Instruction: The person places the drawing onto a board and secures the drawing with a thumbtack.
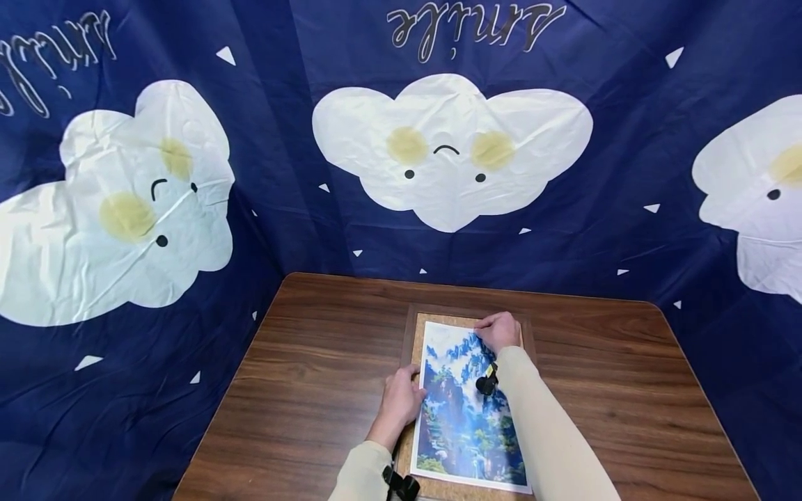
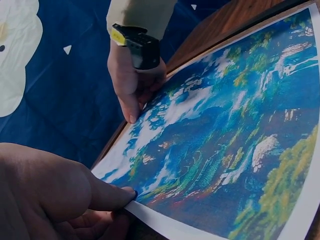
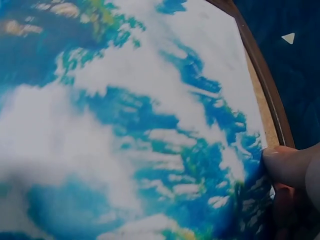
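Note:
A printed landscape picture (image 1: 470, 410) with blue mountains, white mist and a white border lies over a cork board (image 1: 422, 330). My left hand (image 1: 401, 396) is at the picture's left edge; in the left wrist view its thumb (image 2: 112, 195) rests over the white border, with the other fingers curled below the edge. Near the top right corner, my right hand (image 1: 501, 331) pinches the picture's top edge. The right wrist view shows that thumb (image 3: 287, 165) at the edge, while the fingers under it are dark and partly hidden.
The cork board has a brown wooden frame (image 1: 409, 337) and lies on a brown wood-grain table (image 1: 313, 390). A dark blue curtain (image 1: 269, 174) with white clouds surrounds the table's far side and both flanks. Small black cameras (image 1: 401, 483) are strapped to both wrists.

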Available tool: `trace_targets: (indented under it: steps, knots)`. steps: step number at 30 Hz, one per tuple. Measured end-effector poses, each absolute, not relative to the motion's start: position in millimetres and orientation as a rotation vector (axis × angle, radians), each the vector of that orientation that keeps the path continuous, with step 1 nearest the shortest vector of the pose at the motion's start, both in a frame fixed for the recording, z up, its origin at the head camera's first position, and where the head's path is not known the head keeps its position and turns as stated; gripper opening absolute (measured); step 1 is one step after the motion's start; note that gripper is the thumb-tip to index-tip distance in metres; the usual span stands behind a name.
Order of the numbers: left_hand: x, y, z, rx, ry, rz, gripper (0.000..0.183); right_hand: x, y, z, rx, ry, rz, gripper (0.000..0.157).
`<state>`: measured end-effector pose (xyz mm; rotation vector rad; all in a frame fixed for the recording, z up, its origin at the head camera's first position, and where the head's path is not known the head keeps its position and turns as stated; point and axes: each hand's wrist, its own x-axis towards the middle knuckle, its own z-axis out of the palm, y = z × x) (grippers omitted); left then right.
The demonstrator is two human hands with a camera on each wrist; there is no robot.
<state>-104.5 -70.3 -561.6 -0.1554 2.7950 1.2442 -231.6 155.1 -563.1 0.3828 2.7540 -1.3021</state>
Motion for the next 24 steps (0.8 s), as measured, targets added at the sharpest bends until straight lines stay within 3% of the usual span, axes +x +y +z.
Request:
trace_targets:
  steps: [24]
  knots:
    - [-105.1, -71.3, -560.3, -0.162, 2.802, 1.217, 0.038, -224.5, 154.7, -563.3, 0.277, 2.806, -1.192, 0.010]
